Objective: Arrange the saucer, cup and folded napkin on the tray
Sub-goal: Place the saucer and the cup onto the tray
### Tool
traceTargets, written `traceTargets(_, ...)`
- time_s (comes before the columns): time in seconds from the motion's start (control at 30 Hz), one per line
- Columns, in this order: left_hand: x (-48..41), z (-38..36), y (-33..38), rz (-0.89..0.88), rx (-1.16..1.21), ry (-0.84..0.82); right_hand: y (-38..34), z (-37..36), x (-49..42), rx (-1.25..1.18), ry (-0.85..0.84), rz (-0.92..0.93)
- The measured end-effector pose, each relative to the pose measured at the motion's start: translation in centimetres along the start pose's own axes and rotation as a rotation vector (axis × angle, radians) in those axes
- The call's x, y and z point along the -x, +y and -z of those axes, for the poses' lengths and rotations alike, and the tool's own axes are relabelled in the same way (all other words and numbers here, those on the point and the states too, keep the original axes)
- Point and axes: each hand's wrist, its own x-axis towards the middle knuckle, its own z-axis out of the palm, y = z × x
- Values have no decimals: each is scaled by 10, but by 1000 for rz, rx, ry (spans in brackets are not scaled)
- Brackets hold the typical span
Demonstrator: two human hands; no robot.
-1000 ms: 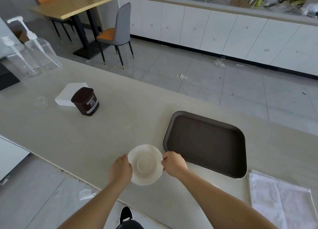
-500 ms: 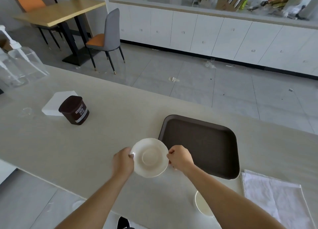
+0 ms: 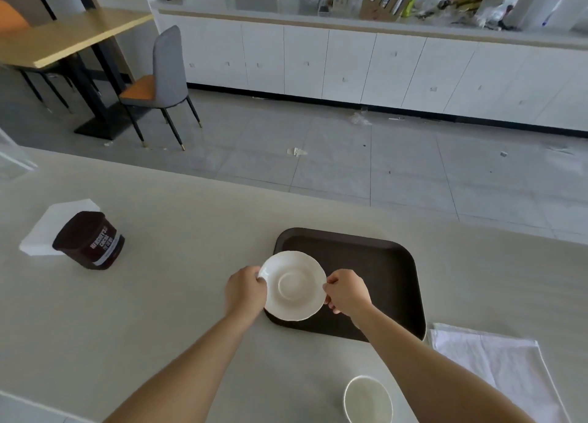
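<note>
A white saucer (image 3: 293, 285) is held over the left front corner of the dark brown tray (image 3: 381, 263). My left hand (image 3: 246, 290) grips its left rim and my right hand (image 3: 346, 292) grips its right rim. Whether the saucer touches the tray I cannot tell. A white cup (image 3: 368, 398) stands on the counter near the front edge, beside my right forearm. A white folded napkin (image 3: 496, 365) lies flat on the counter to the right of the tray's front corner.
A brown cocoa tub (image 3: 90, 241) sits at the left on a stack of white paper napkins (image 3: 47, 228). The pale counter (image 3: 159, 295) ends at the far side over a tiled floor with a chair and table beyond.
Both hands have carried the saucer away from the counter's front edge and to the right, so it now overlaps the tray's left front corner. The view has tilted, showing the cup.
</note>
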Motion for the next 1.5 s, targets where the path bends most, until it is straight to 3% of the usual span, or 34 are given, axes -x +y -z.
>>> traceTargets(0.23, -21, -25, 17, 47, -45, -127, 12, 5, -29, 4, 35, -34)
traceTargets(0.43, -21, -36, 20, 15, -133, -90, 23, 4, -35, -32, 59, -35)
traceTargets(0.8, -11, -25, 20, -13, -72, -29, 27, 2, -31, -101, 31, 8)
traceTargets(0.97, -4, -24, 7, -26, -57, 21, 29, 3, -25, 5, 99, 56)
traceTargets(1.3, 30, -32, -68, -71, -500, -62, 43, 23, 22, -13, 165, 138)
traceTargets(1.5, 38, -51, -83, -17, -519, -154, 73, 42, 76, 27, 227, 119)
